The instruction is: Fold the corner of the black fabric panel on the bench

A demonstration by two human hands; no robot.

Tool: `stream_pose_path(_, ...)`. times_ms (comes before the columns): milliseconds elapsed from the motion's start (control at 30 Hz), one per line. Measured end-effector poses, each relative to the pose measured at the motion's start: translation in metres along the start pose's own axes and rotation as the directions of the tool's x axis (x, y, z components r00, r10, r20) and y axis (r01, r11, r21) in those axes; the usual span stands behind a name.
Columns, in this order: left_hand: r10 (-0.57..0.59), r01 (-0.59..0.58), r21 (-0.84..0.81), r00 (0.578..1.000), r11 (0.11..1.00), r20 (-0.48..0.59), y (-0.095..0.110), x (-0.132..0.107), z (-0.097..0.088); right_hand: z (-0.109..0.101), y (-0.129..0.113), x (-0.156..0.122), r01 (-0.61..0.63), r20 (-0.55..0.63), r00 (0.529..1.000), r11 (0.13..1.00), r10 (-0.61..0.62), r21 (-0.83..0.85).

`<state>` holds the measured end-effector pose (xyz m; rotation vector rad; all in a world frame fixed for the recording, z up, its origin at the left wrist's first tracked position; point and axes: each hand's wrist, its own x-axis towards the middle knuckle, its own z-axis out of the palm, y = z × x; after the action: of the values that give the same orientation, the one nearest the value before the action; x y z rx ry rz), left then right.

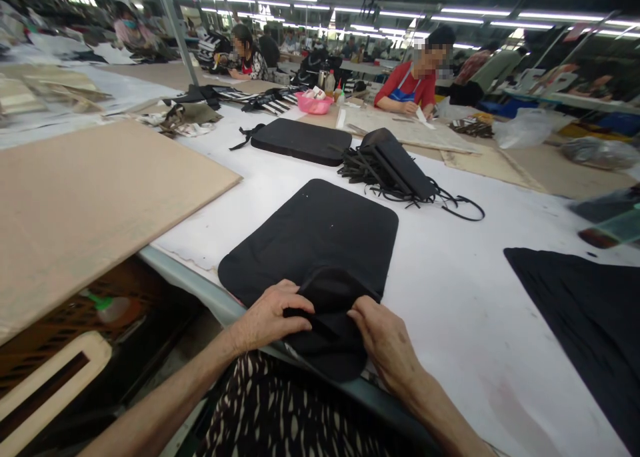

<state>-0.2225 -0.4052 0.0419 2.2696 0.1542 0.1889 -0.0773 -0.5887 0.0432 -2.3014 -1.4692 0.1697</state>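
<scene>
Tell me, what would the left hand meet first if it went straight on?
The left hand points rightwards, already on the folded black piece; next it would probably meet the right hand.

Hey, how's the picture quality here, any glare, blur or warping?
Head view: tube lights give even light and soft shadows on the white table; the wide lens bows the table edge and stretches the corners; the black piece held by the left hand and right hand is sharp but shows little detail; things at the right edge smear.

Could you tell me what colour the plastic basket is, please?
The basket is pink; head view.
</scene>
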Motion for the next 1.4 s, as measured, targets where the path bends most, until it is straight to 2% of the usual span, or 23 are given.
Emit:
stream_pose_path(67, -0.003, 0.003, 0.001, 1.000, 1.000, -0.011, -0.002, 0.001, 0.002, 0.001, 0.000, -0.001, -0.030, -0.035, 0.999, 0.996, 0.033, 0.087)
stream_pose_path(167, -0.024, 0.023, -0.052, 0.999, 0.998, -0.029, -0.001, 0.001, 0.003, 0.006, 0.006, -0.009, 0.010, -0.171, 0.985, 0.987, 0.018, 0.160)
stream_pose_path(267, -0.051, 0.045, -0.101, 0.997, 0.994, -0.055, 0.001, 0.001, 0.003, 0.015, 0.015, -0.026, 0.065, -0.260, 0.965, 0.989, -0.028, 0.134)
stream_pose_path(367, -0.070, 0.064, -0.118, 0.996, 0.991, -0.046, 0.002, 0.001, 0.001, 0.018, 0.021, -0.040, 0.105, -0.298, 0.950, 0.994, -0.091, 0.033)
stream_pose_path(433, -0.080, 0.075, -0.113, 0.996, 0.991, -0.038, 0.003, 0.001, 0.001, 0.015, 0.021, -0.043, 0.142, -0.212, 0.967, 0.990, -0.142, -0.016)
stream_pose_path(533, -0.086, 0.082, -0.095, 0.995, 0.992, -0.047, 0.002, 0.001, 0.001, 0.005, 0.015, -0.038, 0.125, 0.027, 0.992, 0.990, -0.127, 0.062)
stream_pose_path(633, -0.087, 0.081, -0.094, 0.995, 0.992, -0.057, -0.001, 0.001, 0.002, 0.001, 0.012, -0.030, 0.062, 0.112, 0.991, 0.990, -0.076, 0.130)
stream_pose_path(733, -0.082, 0.076, -0.099, 0.995, 0.992, -0.056, -0.002, 0.001, 0.002, 0.003, 0.011, -0.025, 0.071, 0.107, 0.991, 0.993, -0.081, 0.091)
stream_pose_path(900, -0.055, 0.052, -0.070, 0.998, 0.996, -0.043, -0.002, 0.001, 0.002, 0.005, 0.008, -0.021, 0.157, 0.045, 0.987, 0.987, -0.155, -0.037)
stream_pose_path(1067, -0.010, 0.009, -0.042, 1.000, 0.999, -0.026, -0.002, 0.002, 0.002, 0.000, 0.007, -0.013, 0.184, -0.039, 0.982, 0.983, -0.184, -0.007)
stream_pose_path(1400, 0.034, -0.034, 0.043, 0.999, 0.999, -0.003, 0.000, -0.004, 0.000, 0.007, 0.010, 0.001, 0.067, -0.102, 0.993, 0.998, -0.067, -0.009)
